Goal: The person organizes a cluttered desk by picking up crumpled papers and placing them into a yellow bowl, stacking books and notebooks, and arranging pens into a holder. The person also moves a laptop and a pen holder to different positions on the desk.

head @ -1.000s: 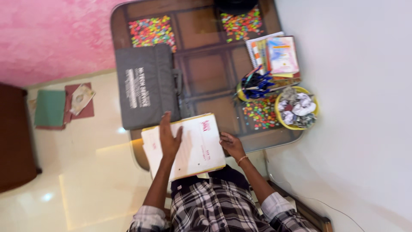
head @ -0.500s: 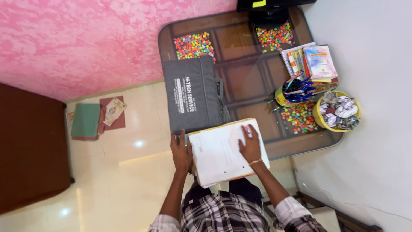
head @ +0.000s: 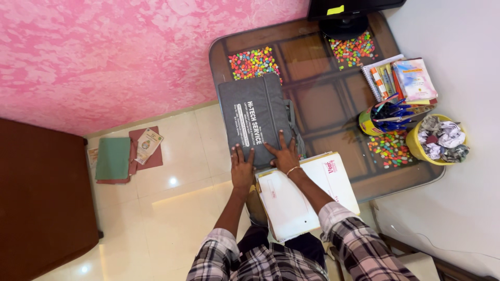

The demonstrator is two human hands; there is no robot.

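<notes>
A dark grey soft bag (head: 255, 117) with white lettering lies flat on a glass-topped wooden table (head: 323, 104). My left hand (head: 242, 167) rests on its near left corner, fingers spread. My right hand (head: 284, 154) presses flat on its near edge, a thin bracelet at the wrist. A stack of white papers in a yellow-edged folder (head: 304, 195) lies under my right forearm at the table's near edge, free of both hands.
A pen holder (head: 384, 115), a yellow bowl of crumpled paper (head: 438, 138), notebooks (head: 401, 79) and a monitor base (head: 344, 23) stand at the right and far side. Coloured beads show under the glass. Green and red folders (head: 122, 155) lie on the floor beside a dark cabinet (head: 41, 203).
Both hands left the paper stack and moved forward onto the grey bag's near edge. The stack now lies under my right forearm. The camera view shifted left.
</notes>
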